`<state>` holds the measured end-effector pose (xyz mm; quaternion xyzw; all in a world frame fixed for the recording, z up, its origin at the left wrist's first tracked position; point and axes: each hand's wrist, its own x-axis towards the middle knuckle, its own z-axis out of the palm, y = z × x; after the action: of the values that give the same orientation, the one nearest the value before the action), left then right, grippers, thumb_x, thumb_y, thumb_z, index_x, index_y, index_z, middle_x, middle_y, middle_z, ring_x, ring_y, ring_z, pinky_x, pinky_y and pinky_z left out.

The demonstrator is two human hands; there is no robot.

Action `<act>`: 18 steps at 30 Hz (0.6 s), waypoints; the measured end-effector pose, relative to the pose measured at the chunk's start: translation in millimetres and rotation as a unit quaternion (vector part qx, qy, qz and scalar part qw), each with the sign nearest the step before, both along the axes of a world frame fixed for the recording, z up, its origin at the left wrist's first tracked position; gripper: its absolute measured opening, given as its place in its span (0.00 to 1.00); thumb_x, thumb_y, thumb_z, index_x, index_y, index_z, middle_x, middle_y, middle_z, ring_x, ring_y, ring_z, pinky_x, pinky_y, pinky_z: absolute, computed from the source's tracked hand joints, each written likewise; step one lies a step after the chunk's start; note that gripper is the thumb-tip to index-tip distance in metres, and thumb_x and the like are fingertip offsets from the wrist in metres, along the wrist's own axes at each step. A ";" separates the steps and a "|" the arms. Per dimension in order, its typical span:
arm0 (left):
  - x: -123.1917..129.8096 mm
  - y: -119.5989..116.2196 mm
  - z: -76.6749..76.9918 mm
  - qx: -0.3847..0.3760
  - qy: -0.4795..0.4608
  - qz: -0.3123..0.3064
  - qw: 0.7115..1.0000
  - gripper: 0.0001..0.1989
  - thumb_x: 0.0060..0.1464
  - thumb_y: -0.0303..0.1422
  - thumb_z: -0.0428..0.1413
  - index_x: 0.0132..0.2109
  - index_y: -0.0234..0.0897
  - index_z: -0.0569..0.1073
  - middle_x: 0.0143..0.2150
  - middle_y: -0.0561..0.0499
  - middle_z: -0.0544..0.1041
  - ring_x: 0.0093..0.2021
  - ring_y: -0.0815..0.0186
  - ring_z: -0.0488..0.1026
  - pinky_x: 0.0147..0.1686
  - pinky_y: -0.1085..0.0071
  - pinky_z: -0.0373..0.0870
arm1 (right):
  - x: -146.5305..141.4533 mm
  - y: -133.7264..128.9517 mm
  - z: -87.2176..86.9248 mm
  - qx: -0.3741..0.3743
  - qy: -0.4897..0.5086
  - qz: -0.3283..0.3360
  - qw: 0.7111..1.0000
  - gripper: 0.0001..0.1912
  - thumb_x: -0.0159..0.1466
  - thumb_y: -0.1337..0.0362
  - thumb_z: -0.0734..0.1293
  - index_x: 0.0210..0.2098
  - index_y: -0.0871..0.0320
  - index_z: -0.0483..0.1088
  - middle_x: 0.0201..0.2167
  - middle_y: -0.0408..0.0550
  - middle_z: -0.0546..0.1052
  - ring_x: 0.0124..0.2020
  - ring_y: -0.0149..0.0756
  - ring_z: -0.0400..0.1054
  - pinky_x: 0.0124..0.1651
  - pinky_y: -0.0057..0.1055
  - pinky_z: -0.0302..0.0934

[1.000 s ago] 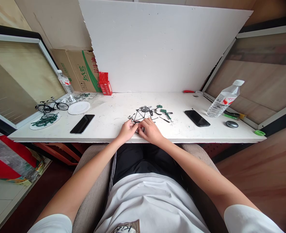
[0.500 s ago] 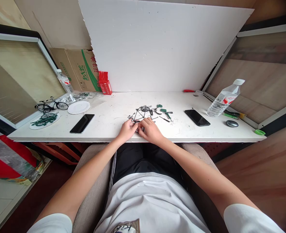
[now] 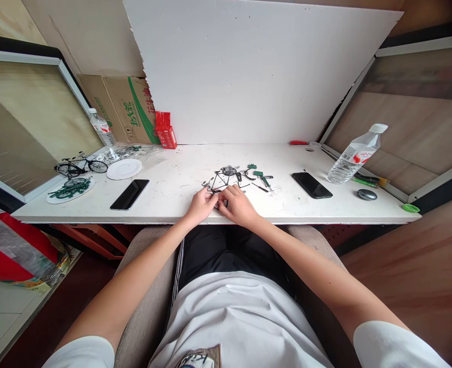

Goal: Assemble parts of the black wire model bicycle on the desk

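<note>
My left hand (image 3: 201,205) and my right hand (image 3: 238,205) meet near the table's front edge, fingers pinched round a small black wheel piece (image 3: 222,204) of a model bicycle. Fingertips hide part of it. Just beyond them lies a thin black bicycle frame (image 3: 218,179), with a spoked wheel (image 3: 229,171) at its far end. Small black curved parts (image 3: 245,175) sit to the right of that wheel. Farther right are green pieces (image 3: 258,174) and a short black rod (image 3: 260,187).
Phones (image 3: 129,194) (image 3: 312,185) flank the work. At left are a finished-looking model bicycle (image 3: 80,166), a white plate (image 3: 124,169), green parts (image 3: 70,188), a bottle (image 3: 102,128) and a red box (image 3: 166,134). Another bottle (image 3: 354,156) and a dark oval object (image 3: 366,194) are right.
</note>
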<state>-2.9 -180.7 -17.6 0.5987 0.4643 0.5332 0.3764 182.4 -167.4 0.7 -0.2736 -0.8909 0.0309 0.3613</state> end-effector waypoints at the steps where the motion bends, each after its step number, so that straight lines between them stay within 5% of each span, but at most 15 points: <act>1: 0.4 -0.8 0.8 0.001 0.003 0.001 1.000 0.13 0.61 0.39 0.63 0.47 0.36 0.77 0.34 0.46 0.83 0.40 0.56 0.83 0.44 0.62 0.78 | 0.0 -0.1 0.2 -0.001 -0.001 -0.001 1.000 0.04 0.72 0.67 0.63 0.38 0.54 0.65 0.36 0.51 0.74 0.40 0.47 0.62 0.45 0.43 0.61; 18: 1.9 -3.1 2.0 -0.004 0.016 0.005 1.000 0.12 0.62 0.39 0.60 0.46 0.35 0.73 0.40 0.42 0.85 0.40 0.56 0.83 0.42 0.63 0.77 | -0.4 2.1 -2.3 0.010 -0.006 -0.001 1.000 0.05 0.72 0.67 0.63 0.37 0.54 0.64 0.36 0.52 0.73 0.40 0.47 0.62 0.45 0.44 0.61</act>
<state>-1.0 -183.8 -15.6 0.6032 0.4750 0.5241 0.3686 182.0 -165.2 -1.6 -0.2705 -0.8930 0.0200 0.3592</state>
